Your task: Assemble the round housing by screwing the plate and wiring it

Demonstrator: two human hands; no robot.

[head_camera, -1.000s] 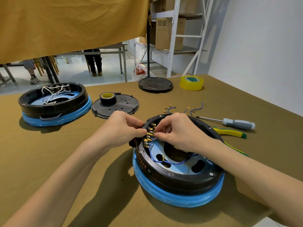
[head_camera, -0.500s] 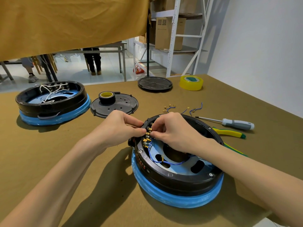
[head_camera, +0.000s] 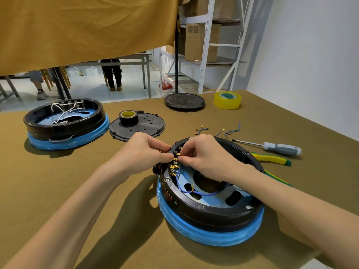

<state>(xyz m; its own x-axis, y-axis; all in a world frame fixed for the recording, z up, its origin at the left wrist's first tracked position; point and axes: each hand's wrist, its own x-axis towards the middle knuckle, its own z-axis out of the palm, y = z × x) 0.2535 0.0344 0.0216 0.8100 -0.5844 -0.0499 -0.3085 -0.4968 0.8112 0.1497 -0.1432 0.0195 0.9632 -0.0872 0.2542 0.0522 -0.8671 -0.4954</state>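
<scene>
— So, where is the round housing (head_camera: pixel 209 200) sitting, and what are your hands doing with it?

— You are keeping it on the olive table (head_camera: pixel 97 191), standing on its blue-wrapped base with the open side facing up. Your left hand (head_camera: pixel 143 150) is curling at the housing's far-left rim, thumb and forefinger pinching at the row of brass terminals (head_camera: pixel 174 165) there. Your right hand (head_camera: pixel 206 156) is reaching across the housing's opening, its fingers bunching narrowly and pinching a small connector at that same row.

— And the wiring?

— A blue wire (head_camera: pixel 196 192) is looping across the housing's light-blue floor, running from the terminals toward your right wrist.

— What is lying around the housing?

— Just beyond its far rim, loose blue wires (head_camera: pixel 231 131) with brass ends are lying on the table. To the housing's right, a grey-handled screwdriver (head_camera: pixel 275 147) is resting beside yellow-green pliers (head_camera: pixel 272 158). Beyond the housing to the left, a black plate (head_camera: pixel 147 126) is lying flat, carrying a roll of black tape (head_camera: pixel 128 117). Farther left of the housing, a second housing (head_camera: pixel 64 121) holding white wires is standing well apart. Far behind the housing, a black lid (head_camera: pixel 184 100) and a roll of yellow tape (head_camera: pixel 227 100) are sitting near the table's back edge.
</scene>
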